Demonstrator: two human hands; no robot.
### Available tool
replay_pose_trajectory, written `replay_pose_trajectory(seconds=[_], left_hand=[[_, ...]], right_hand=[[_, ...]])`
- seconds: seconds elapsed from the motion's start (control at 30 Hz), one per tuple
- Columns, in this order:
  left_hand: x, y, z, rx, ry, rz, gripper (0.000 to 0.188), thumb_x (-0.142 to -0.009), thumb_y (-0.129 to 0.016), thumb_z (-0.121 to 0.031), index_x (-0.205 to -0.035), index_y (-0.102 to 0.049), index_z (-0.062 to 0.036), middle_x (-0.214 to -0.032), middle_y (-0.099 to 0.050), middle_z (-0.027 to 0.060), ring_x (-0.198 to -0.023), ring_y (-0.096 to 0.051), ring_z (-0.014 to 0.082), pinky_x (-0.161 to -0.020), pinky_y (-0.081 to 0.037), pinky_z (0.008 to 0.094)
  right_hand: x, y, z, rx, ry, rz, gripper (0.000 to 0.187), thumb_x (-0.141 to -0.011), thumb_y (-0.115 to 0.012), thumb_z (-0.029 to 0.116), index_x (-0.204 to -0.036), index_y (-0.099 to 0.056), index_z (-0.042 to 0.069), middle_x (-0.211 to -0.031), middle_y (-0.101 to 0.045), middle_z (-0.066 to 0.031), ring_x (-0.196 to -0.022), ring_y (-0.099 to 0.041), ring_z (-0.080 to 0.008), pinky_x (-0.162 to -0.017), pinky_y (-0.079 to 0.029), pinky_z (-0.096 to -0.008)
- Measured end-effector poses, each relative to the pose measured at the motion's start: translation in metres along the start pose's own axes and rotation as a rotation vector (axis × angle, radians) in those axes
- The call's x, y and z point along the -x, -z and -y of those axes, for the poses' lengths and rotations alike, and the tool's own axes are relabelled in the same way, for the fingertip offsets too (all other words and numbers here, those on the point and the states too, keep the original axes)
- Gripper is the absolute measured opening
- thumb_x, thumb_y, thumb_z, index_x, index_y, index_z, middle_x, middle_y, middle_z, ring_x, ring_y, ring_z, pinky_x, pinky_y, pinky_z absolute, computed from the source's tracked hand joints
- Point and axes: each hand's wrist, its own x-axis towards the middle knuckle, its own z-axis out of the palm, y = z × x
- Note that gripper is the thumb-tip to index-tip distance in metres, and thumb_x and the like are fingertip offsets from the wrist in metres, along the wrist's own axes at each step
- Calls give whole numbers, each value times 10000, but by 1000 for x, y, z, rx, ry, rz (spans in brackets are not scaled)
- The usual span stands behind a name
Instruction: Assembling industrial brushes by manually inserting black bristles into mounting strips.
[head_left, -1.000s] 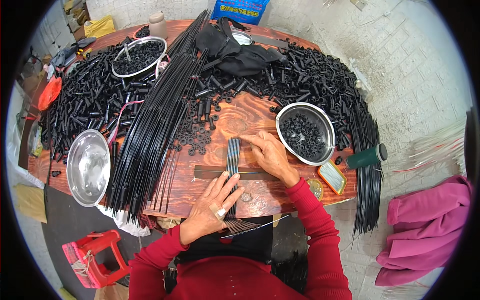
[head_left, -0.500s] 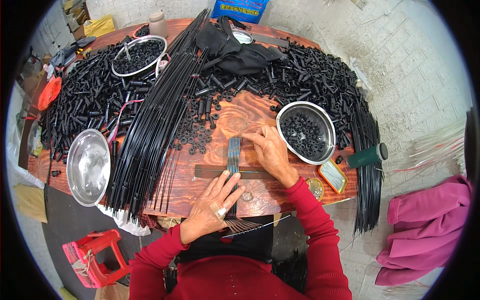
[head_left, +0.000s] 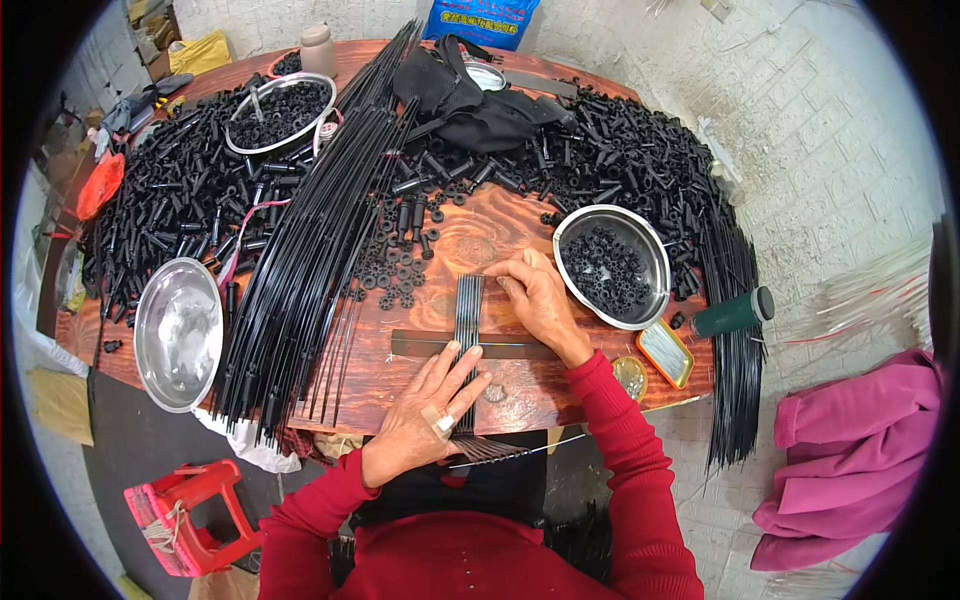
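A flat row of thin black rods lies side by side, crossing a dark flat bar on the wooden table. My left hand, a plaster on its back, rests flat over the rods with fingers stretched. Beyond the table's front edge the rods fan out over my lap, beside a thin pale stick. At the rods' far ends, my right hand has thumb and forefinger pinched together. Whatever sits between those fingertips is too small to make out. A steel bowl of small black toothed rings stands right of that hand.
A large bundle of black rods lies to the left, near an oval steel bowl. Black tubular parts are heaped along the back. A green flask, an orange-rimmed tray and a round dish sit at right.
My right forefinger has bent back toward the thumb at the rod ends, where it was more extended before. The left hand keeps its place.
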Motion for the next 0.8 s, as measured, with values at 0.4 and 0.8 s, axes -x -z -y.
replay_pose_trajectory(seconds=[0.4,0.8], left_hand=[[2,-1,1,13,-7,2,829,-859,-685,-584,-1474,-503,-59,-1606,-362,213,-1493,-317,450,-1193,-347,532],[3,-2,0,19,19,10,1097,-535,-955,-299,-1493,-469,-77,-1650,-294,176,-1531,-265,405,-1234,-323,484]], right_hand=[[1,-6,0,55,-9,-12,135,-941,-675,40,-1054,-749,47,-930,-659,-69,-857,-624,-194,-758,-491,-319],[2,-6,2,101,129,-59,167,-879,-693,-16,-1029,-738,41,-881,-628,-99,-811,-628,-262,-730,-508,-368]])
